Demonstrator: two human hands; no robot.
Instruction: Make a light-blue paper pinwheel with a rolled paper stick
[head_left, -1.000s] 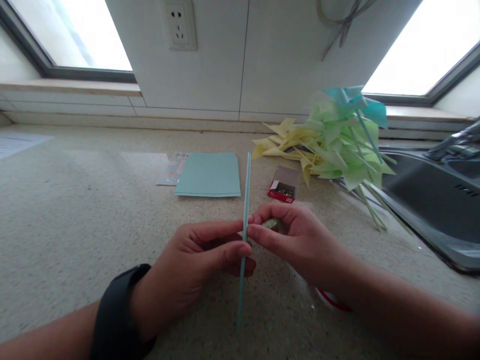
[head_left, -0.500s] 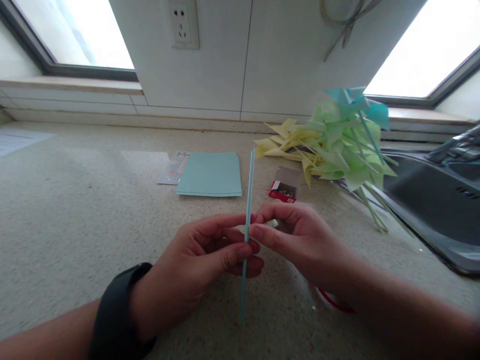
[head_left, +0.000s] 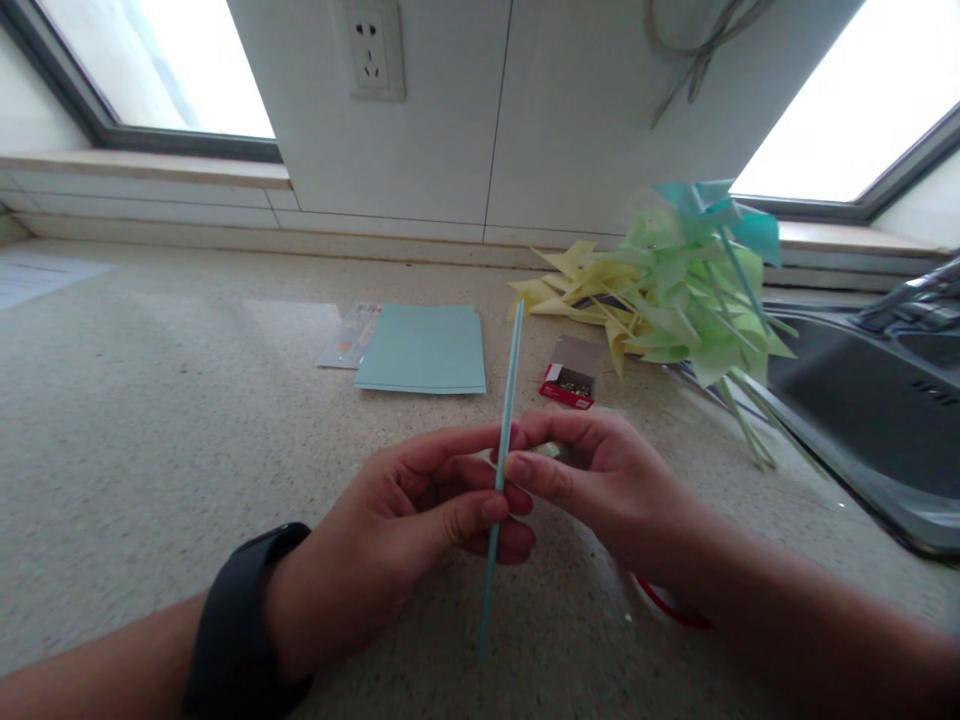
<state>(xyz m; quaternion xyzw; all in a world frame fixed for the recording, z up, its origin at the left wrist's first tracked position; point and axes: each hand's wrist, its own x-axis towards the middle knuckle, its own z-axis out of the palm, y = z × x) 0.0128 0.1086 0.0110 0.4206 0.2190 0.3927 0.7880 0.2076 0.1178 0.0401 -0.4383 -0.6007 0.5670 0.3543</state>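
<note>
A thin light-blue stick (head_left: pixel 508 380) stands almost upright above the speckled counter, its top leaning a little right. My left hand (head_left: pixel 405 530), with a black band on the wrist, pinches the stick at its middle between thumb and fingers. My right hand (head_left: pixel 600 485) meets it from the right, fingertips pinched on the same spot of the stick, and a small pale object shows inside its curled fingers; I cannot make out what it is.
A stack of light-blue paper sheets (head_left: pixel 421 348) lies beyond the hands, over a printed sheet. A small red box of pins (head_left: pixel 570 374) is open to its right. Yellow, green and blue paper pinwheels (head_left: pixel 667 290) are piled beside the sink (head_left: pixel 862 400). Something red (head_left: pixel 671 610) lies under my right forearm.
The stick's top has tilted slightly to the right, and both hands have shifted a little right with it. The grip on the stick is unchanged.
</note>
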